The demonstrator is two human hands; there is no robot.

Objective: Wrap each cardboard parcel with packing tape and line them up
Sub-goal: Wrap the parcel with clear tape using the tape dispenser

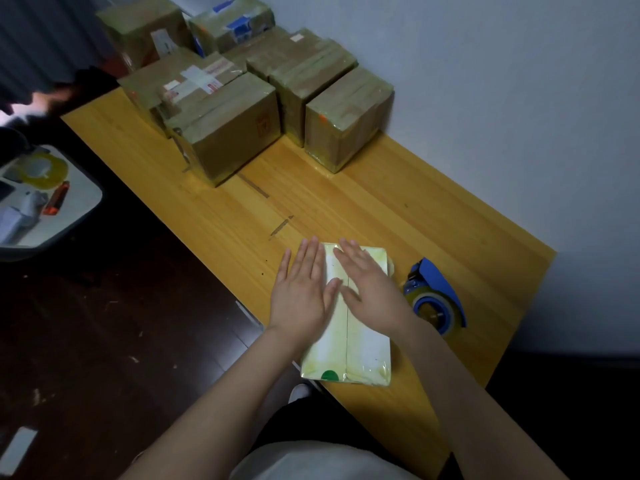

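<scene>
Pressing flat, your left hand (303, 292) and right hand (369, 289) lie open-fingered on the pale parcel (360, 344), gripping nothing.

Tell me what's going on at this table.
A person presses the left hand and right hand flat on a pale, taped parcel at the table's near end. A blue dispenser lies beside it, to the right, untouched. Taped boxes stand grouped at the far end.

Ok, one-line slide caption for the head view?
Left hand and right hand press flat on a pale parcel, blue tape dispenser beside it, wrapped boxes beyond.
</scene>
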